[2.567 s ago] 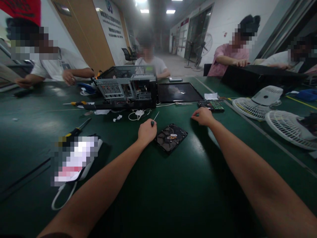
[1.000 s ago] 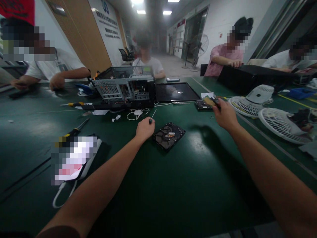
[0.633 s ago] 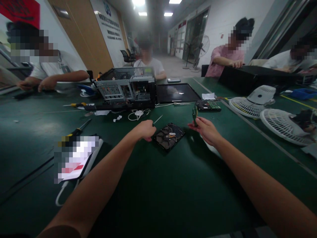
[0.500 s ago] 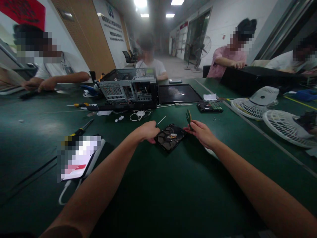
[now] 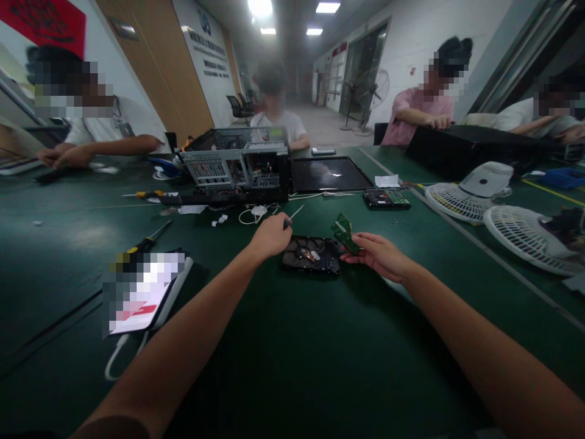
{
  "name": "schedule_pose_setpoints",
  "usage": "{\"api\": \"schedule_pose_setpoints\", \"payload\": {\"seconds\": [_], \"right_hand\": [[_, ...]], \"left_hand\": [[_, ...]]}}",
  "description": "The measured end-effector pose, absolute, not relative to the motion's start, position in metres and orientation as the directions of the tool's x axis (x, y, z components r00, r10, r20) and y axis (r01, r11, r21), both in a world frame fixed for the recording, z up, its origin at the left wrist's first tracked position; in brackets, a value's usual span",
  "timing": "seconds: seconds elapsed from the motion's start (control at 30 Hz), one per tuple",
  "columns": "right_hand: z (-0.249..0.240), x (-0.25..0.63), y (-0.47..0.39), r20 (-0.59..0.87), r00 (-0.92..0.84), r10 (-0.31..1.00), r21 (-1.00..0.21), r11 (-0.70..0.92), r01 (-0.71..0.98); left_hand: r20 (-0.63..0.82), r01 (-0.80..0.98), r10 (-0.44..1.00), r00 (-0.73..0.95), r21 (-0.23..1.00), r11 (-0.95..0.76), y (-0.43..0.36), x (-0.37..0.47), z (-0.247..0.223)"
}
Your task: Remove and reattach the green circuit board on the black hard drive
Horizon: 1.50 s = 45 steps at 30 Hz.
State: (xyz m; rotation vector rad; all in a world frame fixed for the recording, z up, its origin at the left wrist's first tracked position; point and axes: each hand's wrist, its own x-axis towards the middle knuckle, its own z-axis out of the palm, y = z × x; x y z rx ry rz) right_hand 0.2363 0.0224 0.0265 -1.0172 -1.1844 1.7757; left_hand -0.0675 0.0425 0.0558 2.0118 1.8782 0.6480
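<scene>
Left hand (image 5: pixel 270 235): closed around a small screwdriver (image 5: pixel 287 224) — thin shaft pointing forward
Hard drive (image 5: pixel 304 263): flat on the table (image 5: pixel 274 353), just beside the left hand
Right hand (image 5: pixel 380 256): gripping a green circuit board (image 5: pixel 346 236) — tilted, by the drive's right end
Second drive (image 5: pixel 387 199): farther back, near a white paper (image 5: pixel 387 181)
Computer case (image 5: pixel 211 169): beyond the left hand, insides showing

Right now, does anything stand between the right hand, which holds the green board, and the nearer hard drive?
Nothing visible does. The right hand holds the green board near the right end of the hard drive; the left hand is at the opposite end.
</scene>
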Motion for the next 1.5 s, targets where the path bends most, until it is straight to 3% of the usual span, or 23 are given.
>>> {"api": "schedule_pose_setpoints", "payload": {"seconds": [0.1,0.23,0.37,0.47,0.7,0.9,1.33,1.5], "right_hand": [[0.032,0.239,0.023,-0.184,-0.398,0.899,-0.948,-0.269,-0.172],[0.038,0.235,0.016,-0.159,-0.461,0.873,-0.962,-0.242,-0.125],[0.041,0.226,0.008,-0.194,-0.496,0.847,-0.967,-0.251,-0.051],[0.041,0.225,0.008,-0.177,-0.478,0.861,-0.97,-0.233,-0.062],[0.039,0.221,0.009,0.0,-0.329,0.944,-0.974,-0.075,-0.215],[0.038,0.216,0.007,0.063,-0.288,0.956,-0.976,-0.001,-0.218],[0.041,0.207,-0.002,0.052,-0.33,0.943,-0.977,-0.02,-0.212],[0.034,0.208,0.003,0.042,-0.364,0.93,-0.982,-0.028,-0.186]], "left_hand": [[0.213,0.781,0.976,0.05,0.601,-0.171,0.034,-0.056,0.061],[0.073,0.548,0.979,0.188,0.82,-0.166,0.018,-0.036,0.066],[-0.136,0.341,0.923,0.359,0.94,0.006,0.007,-0.027,0.071],[-0.124,0.305,0.907,0.402,0.952,-0.005,0.004,-0.026,0.075],[-0.067,0.266,0.944,0.323,0.964,-0.023,0.003,-0.021,0.073],[-0.035,0.341,0.917,0.398,0.933,-0.112,0.002,-0.024,0.074],[0.079,0.349,0.906,0.415,0.906,-0.239,0.003,-0.02,0.062],[-0.038,0.433,0.886,0.461,0.882,-0.188,0.002,-0.022,0.067]]}}
